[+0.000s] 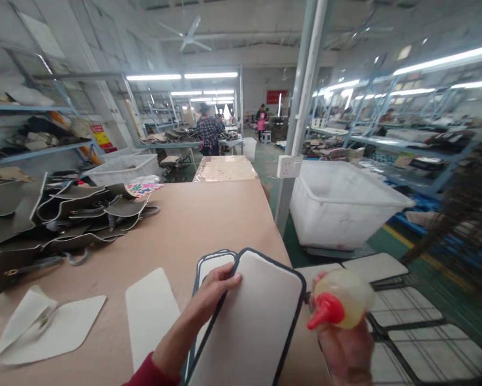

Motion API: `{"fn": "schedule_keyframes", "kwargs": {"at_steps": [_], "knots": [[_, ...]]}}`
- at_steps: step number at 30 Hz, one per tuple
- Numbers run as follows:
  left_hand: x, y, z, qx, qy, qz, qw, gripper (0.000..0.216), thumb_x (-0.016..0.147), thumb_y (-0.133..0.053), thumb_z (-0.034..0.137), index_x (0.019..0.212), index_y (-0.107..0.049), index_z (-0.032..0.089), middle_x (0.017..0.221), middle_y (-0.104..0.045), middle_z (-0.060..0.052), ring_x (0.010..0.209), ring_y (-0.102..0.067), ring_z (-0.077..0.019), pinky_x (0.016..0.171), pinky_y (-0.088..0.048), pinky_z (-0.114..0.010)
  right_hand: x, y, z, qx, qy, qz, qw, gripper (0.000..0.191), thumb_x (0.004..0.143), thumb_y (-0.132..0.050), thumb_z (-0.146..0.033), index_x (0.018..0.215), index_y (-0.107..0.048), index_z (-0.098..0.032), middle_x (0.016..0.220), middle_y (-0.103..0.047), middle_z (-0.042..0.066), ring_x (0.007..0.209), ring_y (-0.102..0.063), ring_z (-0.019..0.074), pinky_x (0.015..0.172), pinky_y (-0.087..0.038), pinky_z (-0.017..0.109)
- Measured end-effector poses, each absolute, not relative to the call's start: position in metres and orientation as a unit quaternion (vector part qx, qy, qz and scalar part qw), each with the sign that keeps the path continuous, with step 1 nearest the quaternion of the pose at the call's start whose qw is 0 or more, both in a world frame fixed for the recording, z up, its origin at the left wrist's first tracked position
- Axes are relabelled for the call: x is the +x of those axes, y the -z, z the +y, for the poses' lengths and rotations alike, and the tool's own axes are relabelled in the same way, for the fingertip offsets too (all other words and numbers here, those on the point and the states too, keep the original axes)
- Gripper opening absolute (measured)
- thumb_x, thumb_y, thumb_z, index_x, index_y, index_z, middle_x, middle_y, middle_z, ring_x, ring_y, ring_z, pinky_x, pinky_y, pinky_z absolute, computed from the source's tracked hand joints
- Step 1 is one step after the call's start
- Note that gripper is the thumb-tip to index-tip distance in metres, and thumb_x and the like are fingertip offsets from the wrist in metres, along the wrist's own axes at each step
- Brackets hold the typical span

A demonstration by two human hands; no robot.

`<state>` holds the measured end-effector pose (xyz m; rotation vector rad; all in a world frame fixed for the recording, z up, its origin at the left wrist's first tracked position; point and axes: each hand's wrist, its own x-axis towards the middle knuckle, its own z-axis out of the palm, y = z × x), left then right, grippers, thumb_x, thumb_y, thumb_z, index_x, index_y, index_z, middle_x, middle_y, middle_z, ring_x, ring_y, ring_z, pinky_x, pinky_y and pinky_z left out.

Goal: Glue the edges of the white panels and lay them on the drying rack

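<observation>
My left hand (pixel 220 281) grips the left edge of a white panel with a dark border (pixel 260 300), thumb on its face, and holds it tilted up above the table. Behind and below it lie more dark-edged panels (pixel 202 268), partly covered. In my right hand (pixel 347 343) is a squeeze bottle (pixel 355 295) with a red nozzle and yellowish contents, slightly blurred. Its nozzle points down and left, beside the panel's right edge and apart from it. A plain white sheet (pixel 150 313) lies left of my left forearm.
Dark bag pieces with handles (pixel 83 214) are heaped at the table's left. A curled white sheet (pixel 64 332) lies in front of them. At right, several bordered panels (pixel 409 305) are laid out near a white bin (pixel 341 209) and a post (pixel 291 187). People work farther back.
</observation>
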<state>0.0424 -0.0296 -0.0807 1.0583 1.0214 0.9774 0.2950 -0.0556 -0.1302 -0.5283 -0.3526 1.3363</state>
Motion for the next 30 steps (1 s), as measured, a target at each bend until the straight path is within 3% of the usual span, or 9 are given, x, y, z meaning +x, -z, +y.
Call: {"fn": "schedule_keyframes", "kwargs": {"at_steps": [3,6,11,16,23,27,30], "knots": [[0.062,0.036,-0.037,0.574,-0.383,0.466,0.553,0.05,0.069,-0.072,0.037,0.114,-0.067,0.014,0.089,-0.07,-0.005,0.087,-0.061,-0.0231,0.077,-0.044,-0.029,0.335,0.065,-0.069,-0.24,-0.508,-0.246,0.79,0.065,0.059,-0.082,-0.058,0.117,-0.066,-0.032,0.12,-0.067,0.002,0.115,-0.06,0.0256,0.089,-0.056,0.038],[0.082,0.008,-0.043,0.691,-0.301,0.455,0.474,0.038,0.074,-0.064,0.031,0.107,-0.07,0.013,0.09,-0.069,-0.004,0.088,-0.06,-0.0225,0.075,-0.043,-0.027,0.366,0.024,-0.087,-0.243,-0.423,-0.313,0.815,0.068,0.055,-0.085,-0.054,0.117,-0.065,-0.035,0.117,-0.067,-0.003,0.12,-0.056,0.0233,0.097,-0.052,0.036],[0.111,-0.015,-0.055,0.834,-0.126,0.326,0.428,0.021,0.075,-0.056,0.02,0.089,-0.071,0.013,0.071,-0.059,0.001,0.065,-0.05,-0.0132,0.057,-0.034,-0.021,0.399,-0.001,-0.121,-0.299,-0.383,-0.373,0.79,0.065,0.053,-0.088,-0.048,0.113,-0.067,-0.035,0.118,-0.068,-0.003,0.125,-0.053,0.0285,0.11,-0.04,0.047],[0.137,-0.04,-0.065,0.906,0.003,0.192,0.378,0.013,0.069,-0.058,0.013,0.078,-0.069,0.013,0.059,-0.046,0.004,0.053,-0.04,-0.0086,0.047,-0.028,-0.02,0.415,-0.019,-0.15,-0.338,-0.415,-0.424,0.731,0.066,0.049,-0.089,-0.047,0.11,-0.068,-0.034,0.11,-0.071,-0.002,0.11,-0.062,0.0291,0.102,-0.046,0.048],[0.164,-0.058,-0.08,0.899,0.079,0.062,0.426,0.016,0.071,-0.064,0.012,0.085,-0.072,0.013,0.072,-0.066,-0.001,0.064,-0.055,-0.0125,0.059,-0.042,-0.019,0.424,-0.032,-0.177,-0.355,-0.436,-0.465,0.685,0.066,0.045,-0.091,-0.047,0.105,-0.07,-0.033,0.099,-0.074,-0.001,0.086,-0.07,0.0241,0.08,-0.057,0.038],[0.172,-0.056,-0.084,0.885,0.09,0.048,0.455,0.023,0.072,-0.067,0.015,0.093,-0.075,0.012,0.085,-0.073,-0.006,0.076,-0.063,-0.0188,0.069,-0.048,-0.023,0.423,-0.028,-0.184,-0.351,-0.451,-0.474,0.67,0.064,0.046,-0.091,-0.049,0.104,-0.069,-0.033,0.097,-0.074,0.001,0.084,-0.07,0.0268,0.087,-0.055,0.045],[0.174,-0.058,-0.09,0.868,0.088,0.049,0.487,0.024,0.072,-0.067,0.015,0.094,-0.077,0.013,0.089,-0.075,-0.006,0.081,-0.066,-0.0211,0.074,-0.05,-0.024,0.422,-0.025,-0.187,-0.347,-0.442,-0.456,0.69,0.068,0.048,-0.089,-0.047,0.11,-0.067,-0.029,0.094,-0.074,0.006,0.097,-0.067,0.0339,0.095,-0.048,0.056]]}}
